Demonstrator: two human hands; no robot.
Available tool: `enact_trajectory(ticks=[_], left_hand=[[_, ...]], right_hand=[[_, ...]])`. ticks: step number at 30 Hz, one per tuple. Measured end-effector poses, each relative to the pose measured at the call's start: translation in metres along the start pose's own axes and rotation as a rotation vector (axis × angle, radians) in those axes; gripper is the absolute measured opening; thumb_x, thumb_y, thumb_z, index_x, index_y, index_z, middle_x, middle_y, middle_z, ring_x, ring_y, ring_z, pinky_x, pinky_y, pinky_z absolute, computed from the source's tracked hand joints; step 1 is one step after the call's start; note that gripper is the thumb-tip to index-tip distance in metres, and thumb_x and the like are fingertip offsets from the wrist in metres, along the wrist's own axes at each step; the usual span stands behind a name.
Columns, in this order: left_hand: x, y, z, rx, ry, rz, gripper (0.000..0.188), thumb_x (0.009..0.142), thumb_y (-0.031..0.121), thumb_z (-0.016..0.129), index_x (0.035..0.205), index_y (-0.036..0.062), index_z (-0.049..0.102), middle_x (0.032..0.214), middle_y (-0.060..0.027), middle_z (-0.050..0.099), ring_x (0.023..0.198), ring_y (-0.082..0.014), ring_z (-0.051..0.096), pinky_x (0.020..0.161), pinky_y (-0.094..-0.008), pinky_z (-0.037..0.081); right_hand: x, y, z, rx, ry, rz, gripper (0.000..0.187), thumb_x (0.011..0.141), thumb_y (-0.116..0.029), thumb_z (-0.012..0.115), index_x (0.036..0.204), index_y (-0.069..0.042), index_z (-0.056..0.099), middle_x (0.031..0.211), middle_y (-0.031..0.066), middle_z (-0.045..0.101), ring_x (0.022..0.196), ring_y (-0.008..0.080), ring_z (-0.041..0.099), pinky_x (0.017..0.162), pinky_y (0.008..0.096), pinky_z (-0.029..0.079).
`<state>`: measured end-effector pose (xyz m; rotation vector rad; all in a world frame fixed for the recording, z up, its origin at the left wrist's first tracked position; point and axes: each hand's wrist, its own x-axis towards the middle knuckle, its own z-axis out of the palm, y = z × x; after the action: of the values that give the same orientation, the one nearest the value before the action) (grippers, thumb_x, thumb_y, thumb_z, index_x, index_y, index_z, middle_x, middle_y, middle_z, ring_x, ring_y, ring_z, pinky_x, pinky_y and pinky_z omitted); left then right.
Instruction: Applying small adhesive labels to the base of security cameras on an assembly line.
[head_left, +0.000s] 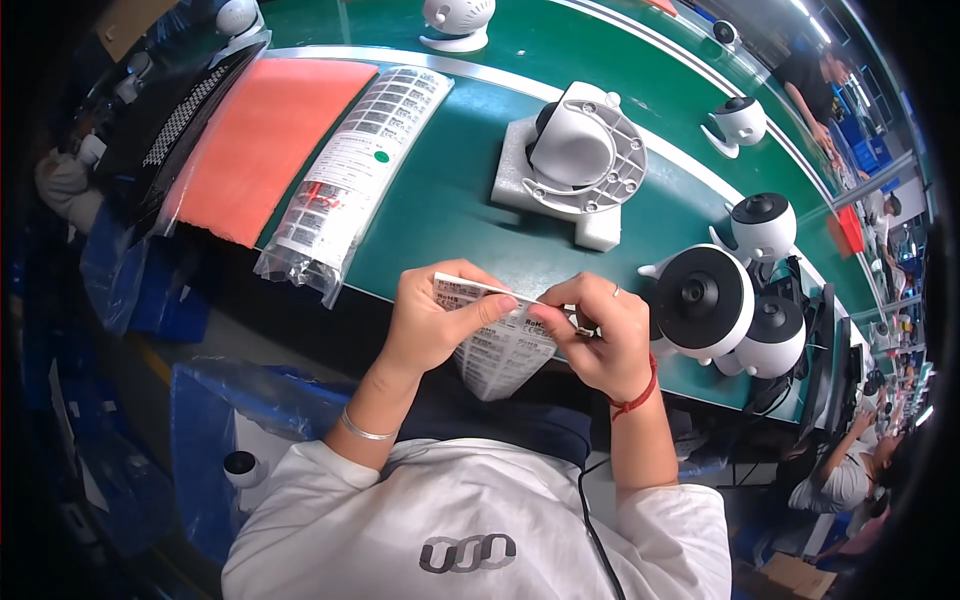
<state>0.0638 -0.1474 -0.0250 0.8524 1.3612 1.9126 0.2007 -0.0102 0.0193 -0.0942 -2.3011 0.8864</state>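
Note:
A sheet of printed labels (pixel 490 362) hangs between my hands at the table's front edge, its lower part drooping toward my lap. My left hand (pixel 445 315) grips the sheet's upper left part, thumb on the printed face. My right hand (pixel 600 330) pinches at the sheet's right end; whether a single label is between those fingertips is too small to tell. Beyond my hands, a white camera body (pixel 575 150) lies on a white foam block (pixel 510 175), its ribbed round base turned toward the right.
Left on the green table (pixel 430 220) lie a bagged stack of label sheets (pixel 350 170), an orange-pink sheet (pixel 270 140) and a black patterned bag (pixel 185 130). Several white cameras (pixel 705 300) crowd the right side. A conveyor (pixel 590 50) carrying more cameras runs behind. People work at far right.

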Motion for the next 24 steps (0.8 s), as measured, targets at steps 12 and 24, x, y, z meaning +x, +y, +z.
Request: enact_trajectory(ticks=[12,24], left_hand=[[0.007,-0.002,-0.006,-0.03,0.007,0.006,0.009,0.08,0.004,0.078,0.082,0.0008,0.069,0.076,-0.0011,0.068,0.068,-0.0041,0.059,0.06,-0.0184,0.046],[0.019,-0.011,-0.006,0.018,0.094,0.021,0.013,0.083,0.003,0.076,0.092,-0.0002,0.068,0.083,-0.0027,0.069,0.075,-0.0054,0.062,0.068,-0.0199,0.05]], right_hand=[[-0.007,0.007,0.016,0.168,0.087,0.182,0.007,0.081,-0.003,0.072,0.087,-0.003,0.07,0.069,0.007,0.063,0.048,0.0148,0.052,0.046,0.0277,0.038],[-0.027,0.038,0.004,-0.152,0.453,0.041,0.034,0.098,-0.022,0.049,0.08,0.001,0.067,0.077,0.0095,0.057,0.062,0.0235,0.052,0.057,0.0302,0.041]])
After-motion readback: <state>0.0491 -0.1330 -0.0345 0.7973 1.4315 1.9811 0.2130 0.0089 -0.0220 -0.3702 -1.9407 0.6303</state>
